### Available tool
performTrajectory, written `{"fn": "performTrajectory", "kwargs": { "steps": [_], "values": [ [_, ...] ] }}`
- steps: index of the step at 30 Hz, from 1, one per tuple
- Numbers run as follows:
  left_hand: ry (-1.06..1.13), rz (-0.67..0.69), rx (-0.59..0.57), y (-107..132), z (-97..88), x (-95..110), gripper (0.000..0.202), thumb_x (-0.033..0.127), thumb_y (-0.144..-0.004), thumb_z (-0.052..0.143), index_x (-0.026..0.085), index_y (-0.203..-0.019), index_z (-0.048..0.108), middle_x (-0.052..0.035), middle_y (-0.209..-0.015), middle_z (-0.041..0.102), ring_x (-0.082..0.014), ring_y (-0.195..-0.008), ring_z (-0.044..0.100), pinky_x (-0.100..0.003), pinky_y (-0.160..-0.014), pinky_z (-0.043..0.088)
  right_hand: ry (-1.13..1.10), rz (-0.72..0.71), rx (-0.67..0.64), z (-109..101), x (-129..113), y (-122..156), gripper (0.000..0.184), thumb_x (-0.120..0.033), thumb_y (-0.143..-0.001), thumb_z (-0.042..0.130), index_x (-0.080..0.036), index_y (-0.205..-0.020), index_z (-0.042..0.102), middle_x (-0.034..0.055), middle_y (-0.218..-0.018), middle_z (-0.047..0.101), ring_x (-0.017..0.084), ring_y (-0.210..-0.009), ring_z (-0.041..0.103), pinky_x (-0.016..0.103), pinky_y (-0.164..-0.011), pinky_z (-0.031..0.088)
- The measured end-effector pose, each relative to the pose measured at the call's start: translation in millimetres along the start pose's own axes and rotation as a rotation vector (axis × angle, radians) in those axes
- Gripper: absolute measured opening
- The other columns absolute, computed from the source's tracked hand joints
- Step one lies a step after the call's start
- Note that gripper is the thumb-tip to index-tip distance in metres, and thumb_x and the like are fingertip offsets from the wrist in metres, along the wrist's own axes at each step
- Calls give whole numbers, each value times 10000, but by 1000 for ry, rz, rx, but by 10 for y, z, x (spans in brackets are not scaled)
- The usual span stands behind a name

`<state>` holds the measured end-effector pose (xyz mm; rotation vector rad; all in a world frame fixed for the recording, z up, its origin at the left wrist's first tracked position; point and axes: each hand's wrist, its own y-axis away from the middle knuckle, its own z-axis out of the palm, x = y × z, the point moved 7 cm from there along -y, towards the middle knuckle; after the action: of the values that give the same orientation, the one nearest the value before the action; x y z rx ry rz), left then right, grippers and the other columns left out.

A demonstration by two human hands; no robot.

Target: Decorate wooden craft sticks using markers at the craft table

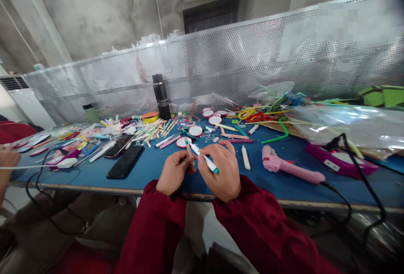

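My right hand (221, 168) is closed around a white marker with a green end (206, 161), its tip pointing up and left. My left hand (173, 171) pinches a thin wooden stick (188, 150) that rises toward the marker's tip. Both hands hover low over the near edge of the blue table (151, 164). A round white disc with a red rim (183, 142) lies just beyond the fingers. Red sleeves cover both forearms.
A pink glue gun (290, 166) with a black cord lies to the right, a second purple one (337, 160) beyond. Two dark phones (124, 161) lie left. A black bottle (161, 96), scattered sticks, discs and coloured pipe cleaners (261, 116) fill the back. Another person's hand (6, 158) is at far left.
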<state>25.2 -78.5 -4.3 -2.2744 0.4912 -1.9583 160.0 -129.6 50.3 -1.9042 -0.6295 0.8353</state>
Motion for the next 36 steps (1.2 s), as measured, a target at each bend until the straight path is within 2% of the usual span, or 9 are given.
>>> {"fn": "performTrajectory", "kwargs": {
  "steps": [36],
  "values": [
    [-58, 20, -4, 5, 20, 66, 225, 349, -837, 584, 153, -729, 605, 8, -638, 597, -117, -606, 539, -218, -598, 431, -55, -24, -18, 1, -25, -18, 70, -227, -896, 522, -228, -848, 573, -5, -798, 693, 167, -798, 628, 414, -997, 330]
  ]
}}
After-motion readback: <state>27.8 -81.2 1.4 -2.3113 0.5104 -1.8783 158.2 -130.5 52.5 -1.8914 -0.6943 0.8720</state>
